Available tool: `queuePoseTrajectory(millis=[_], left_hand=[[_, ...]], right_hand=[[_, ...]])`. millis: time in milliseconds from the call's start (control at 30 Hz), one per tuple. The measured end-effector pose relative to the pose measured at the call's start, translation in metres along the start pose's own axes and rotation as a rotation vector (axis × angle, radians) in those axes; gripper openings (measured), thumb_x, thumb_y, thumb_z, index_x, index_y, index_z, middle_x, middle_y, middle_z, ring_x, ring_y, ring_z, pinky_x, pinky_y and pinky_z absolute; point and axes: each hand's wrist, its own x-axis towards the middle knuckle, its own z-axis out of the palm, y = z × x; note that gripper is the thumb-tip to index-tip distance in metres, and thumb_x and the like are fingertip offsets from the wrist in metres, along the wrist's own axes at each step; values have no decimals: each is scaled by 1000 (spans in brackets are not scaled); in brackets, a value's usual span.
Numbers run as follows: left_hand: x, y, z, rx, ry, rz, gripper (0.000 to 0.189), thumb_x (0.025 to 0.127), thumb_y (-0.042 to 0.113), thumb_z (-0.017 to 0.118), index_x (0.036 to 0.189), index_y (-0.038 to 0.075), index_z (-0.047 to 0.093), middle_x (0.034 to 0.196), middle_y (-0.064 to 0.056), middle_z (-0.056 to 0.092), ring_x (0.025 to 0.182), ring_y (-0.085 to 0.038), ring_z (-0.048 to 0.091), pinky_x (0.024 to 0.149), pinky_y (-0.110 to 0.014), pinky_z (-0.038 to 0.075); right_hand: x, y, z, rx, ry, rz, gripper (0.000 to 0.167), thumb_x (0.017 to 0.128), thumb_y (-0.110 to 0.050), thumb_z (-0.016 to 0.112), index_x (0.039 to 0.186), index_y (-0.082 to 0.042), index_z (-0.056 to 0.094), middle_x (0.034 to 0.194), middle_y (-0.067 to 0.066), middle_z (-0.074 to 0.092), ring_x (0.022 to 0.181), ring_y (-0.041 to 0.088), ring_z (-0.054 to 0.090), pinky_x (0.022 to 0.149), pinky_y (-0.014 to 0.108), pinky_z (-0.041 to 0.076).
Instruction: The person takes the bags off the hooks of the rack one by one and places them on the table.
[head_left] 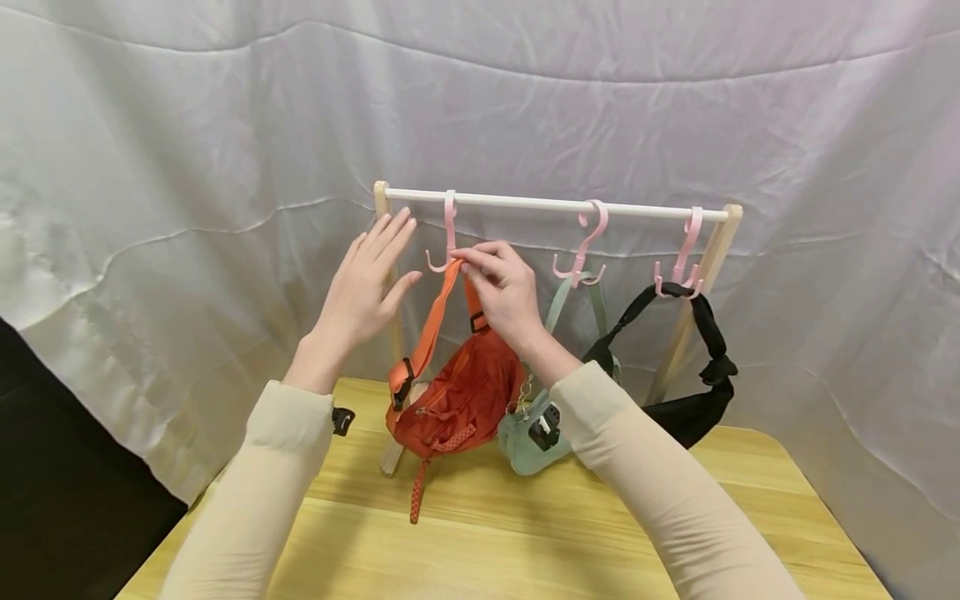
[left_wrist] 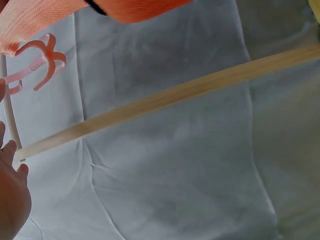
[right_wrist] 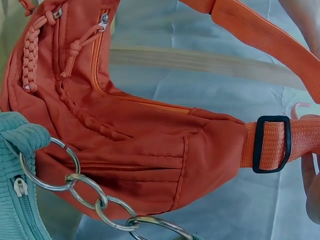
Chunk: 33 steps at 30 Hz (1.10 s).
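My right hand (head_left: pixel 506 287) pinches the top of an orange strap (head_left: pixel 435 321) between thumb and fingers, right at the prongs of the left pink hook (head_left: pixel 450 223). Below it hangs the red-orange sling bag (head_left: pixel 468 387), just above the table. Its zips, braided pull and black strap slider (right_wrist: pixel 258 145) show in the right wrist view. My left hand (head_left: pixel 363 279) is raised left of the strap, fingers straight and holding nothing. In the left wrist view the hook's prongs (left_wrist: pixel 50 55) appear beside the strap.
A rack with a white bar (head_left: pixel 517 202) and wooden legs stands on the wooden table (head_left: pixel 480 550). From its other pink hooks hang a pale green bag (head_left: pixel 521 450) with a metal chain (right_wrist: pixel 102 205) and a black bag (head_left: pixel 693 417). Grey cloth (head_left: pixel 225 125) surrounds it.
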Motion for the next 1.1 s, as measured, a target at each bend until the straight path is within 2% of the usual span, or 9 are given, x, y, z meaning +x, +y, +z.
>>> queuePoseTrajectory(millis=[300,567,667,867,1000,1100], left_hand=[[-35,1,-1,-57,60,-41,66,101,18,68,160,6,40,167,-7,35,155,-32,30,126,-56,20],[-68,10,-1,-115,59,-76,66,100,15,67,159,4,40,169,-5,33,156,-30,29,126,-55,20],[-79,14,0,-140,60,-71,63,103,20,63,159,2,40,169,-6,32,155,-31,29,126,-56,21],[-100,20,4,-169,61,-61,62,109,36,53,161,6,38,168,-9,34,154,-36,30,127,-53,20],[-110,23,8,-180,62,-39,61,110,34,53,160,5,38,167,-12,35,152,-39,33,127,-51,21],[-117,26,10,-190,50,-36,60,109,32,54,160,4,38,166,-12,36,153,-36,32,127,-50,21]], right_hand=[[-2,-3,2,19,3,17,18,98,-3,71,113,-6,82,107,10,68,88,18,61,69,20,47],[-5,-6,0,21,1,28,18,98,-4,71,113,-6,82,108,11,69,91,20,62,70,20,48],[-6,-5,0,18,2,30,18,98,-4,72,112,-6,82,107,11,69,90,20,62,70,20,48],[-6,-5,1,25,12,20,16,96,-5,74,110,-5,82,106,11,69,87,20,61,69,20,47],[-7,-5,2,36,19,22,16,95,-5,75,109,-5,82,106,12,70,87,20,62,70,19,47],[-8,-6,2,43,22,36,16,95,-4,75,109,-5,82,107,12,70,87,20,62,70,18,48]])
